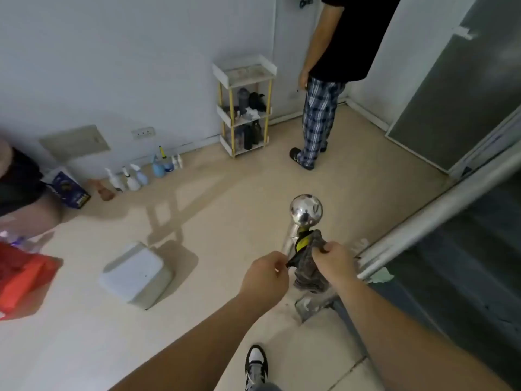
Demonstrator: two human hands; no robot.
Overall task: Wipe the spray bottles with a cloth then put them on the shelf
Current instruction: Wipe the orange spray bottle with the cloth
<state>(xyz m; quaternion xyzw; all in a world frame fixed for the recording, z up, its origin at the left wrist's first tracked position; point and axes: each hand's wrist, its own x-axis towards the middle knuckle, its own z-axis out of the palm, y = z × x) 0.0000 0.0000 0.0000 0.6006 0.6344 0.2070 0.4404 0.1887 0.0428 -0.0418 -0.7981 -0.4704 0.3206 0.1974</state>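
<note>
A black and yellow spray bottle (301, 245) is held in front of me, mostly wrapped in a dark grey cloth (310, 268). My left hand (265, 277) pinches the bottle's dark lower end. My right hand (331, 256) grips the cloth around the bottle. Several more spray bottles (132, 177) stand in a row on the floor along the far wall. A white three-tier shelf (244, 107) with yellow posts stands against the wall further right, with dark bottles on its lower tiers.
A chrome post with a ball top (306, 211) rises just behind my hands, beside a stair rail (423, 224). A white box (135, 273) lies on the floor at left. A person in plaid trousers (320, 119) stands next to the shelf. A red bag (19, 277) sits far left.
</note>
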